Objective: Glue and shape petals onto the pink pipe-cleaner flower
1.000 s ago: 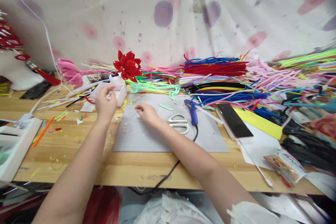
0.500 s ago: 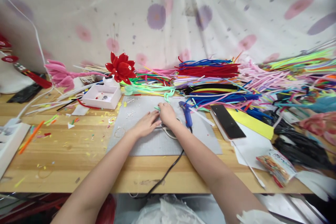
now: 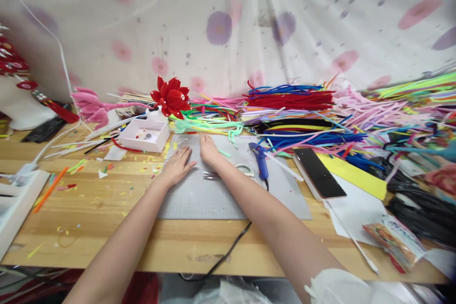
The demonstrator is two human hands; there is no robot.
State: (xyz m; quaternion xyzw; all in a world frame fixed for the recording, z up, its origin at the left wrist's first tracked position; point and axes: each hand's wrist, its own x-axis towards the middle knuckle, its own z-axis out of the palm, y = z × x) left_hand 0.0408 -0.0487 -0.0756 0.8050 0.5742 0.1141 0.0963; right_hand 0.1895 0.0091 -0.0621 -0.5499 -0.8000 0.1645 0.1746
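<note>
My left hand (image 3: 178, 167) lies palm down on the left part of the grey mat (image 3: 199, 204), its fingers spread beside small white beads (image 3: 183, 141). A little to the right, my right hand (image 3: 209, 150) rests near the mat's far edge with its fingers drawn together; whatever they hold, if anything, is hidden. A short mint-green piece (image 3: 224, 153) of pipe cleaner lies beside that hand. Scissors (image 3: 245, 169) lie partly under my right forearm, their blades showing on its left side. The blue glue gun (image 3: 261, 161) lies on the mat to the right.
A white box (image 3: 144, 137) with small bits and a red flower (image 3: 171, 97) stand behind the mat's left side. Bundled pipe cleaners (image 3: 292, 99) line the back. On the right are a phone (image 3: 318, 173), yellow paper (image 3: 352, 175) and a snack packet (image 3: 394, 242).
Both hands have moved left across the mat, my left hand now by the beads. The scissors and the mint-green piece are more exposed. The view has shifted slightly.
</note>
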